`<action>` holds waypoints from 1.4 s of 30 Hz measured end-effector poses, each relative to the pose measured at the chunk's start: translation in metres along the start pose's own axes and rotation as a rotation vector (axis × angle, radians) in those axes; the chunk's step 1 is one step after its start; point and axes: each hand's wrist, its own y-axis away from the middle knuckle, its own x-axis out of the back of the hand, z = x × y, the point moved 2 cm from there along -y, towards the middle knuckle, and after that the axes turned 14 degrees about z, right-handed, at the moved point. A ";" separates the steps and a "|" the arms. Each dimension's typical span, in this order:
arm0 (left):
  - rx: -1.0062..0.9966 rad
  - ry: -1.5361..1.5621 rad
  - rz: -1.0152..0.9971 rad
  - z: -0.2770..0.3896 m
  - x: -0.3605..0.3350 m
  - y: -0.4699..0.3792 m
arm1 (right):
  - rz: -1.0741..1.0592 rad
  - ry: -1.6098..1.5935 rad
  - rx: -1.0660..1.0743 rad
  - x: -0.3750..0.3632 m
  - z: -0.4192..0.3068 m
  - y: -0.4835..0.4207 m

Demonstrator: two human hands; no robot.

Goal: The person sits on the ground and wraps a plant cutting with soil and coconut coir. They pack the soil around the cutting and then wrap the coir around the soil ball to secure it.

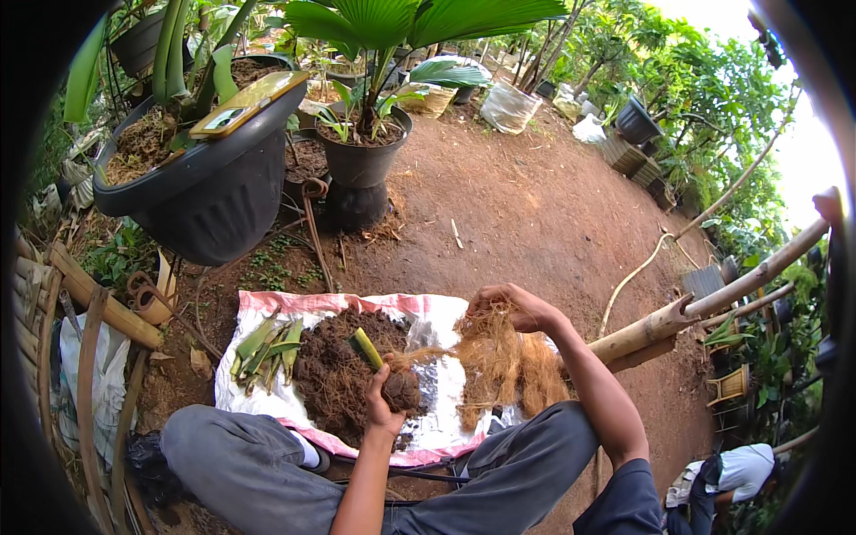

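My left hand (384, 408) grips a cut green plant stem (365, 348) with a brown root ball (402, 390) wrapped at its base. Strands of fibre run from that ball toward the right. Raised over the sheet's right side, my right hand (511, 306) pinches a tuft of coconut fibre (485, 328), above a larger fibre heap (518, 378). Dark soil (334, 394) lies in a mound beneath the left hand. Left of the mound rest several cut green leaf pieces (269, 351). All of it lies on a white sack sheet (234, 394) with pink edges.
A large black pot (214, 194) with a yellow-cased phone (249, 105) on its rim stands at upper left. Beside it is a potted fan palm (364, 160). Bamboo poles (642, 331) extend along the right. Another person (729, 475) bends over at lower right.
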 end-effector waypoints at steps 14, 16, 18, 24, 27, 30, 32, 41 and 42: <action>0.006 -0.137 -0.069 -0.011 0.003 -0.003 | -0.118 -0.037 0.012 -0.073 -0.022 -0.046; 0.010 -0.127 -0.039 -0.012 0.002 0.001 | -0.161 -0.009 0.003 -0.079 -0.022 -0.055; -0.004 -0.079 -0.035 -0.012 0.002 0.004 | -0.143 0.113 0.049 -0.087 -0.021 -0.065; 0.108 0.006 -0.064 -0.013 0.009 0.000 | -0.216 0.220 0.022 -0.100 -0.011 -0.074; 0.025 -0.108 0.010 -0.015 0.009 -0.007 | -0.118 0.284 -0.011 -0.094 -0.011 -0.068; 0.016 -0.063 0.017 -0.016 0.007 -0.008 | -0.279 0.186 -0.064 -0.091 -0.011 -0.061; 0.014 -0.021 0.030 -0.015 0.005 -0.007 | -0.330 0.164 -0.103 -0.091 -0.010 -0.055; -0.041 -0.061 -0.168 -0.011 -0.005 0.003 | -0.193 0.286 -0.061 -0.097 -0.001 -0.056; -0.063 -0.115 -0.156 -0.011 -0.005 0.004 | -0.180 0.273 -0.064 -0.096 -0.001 -0.056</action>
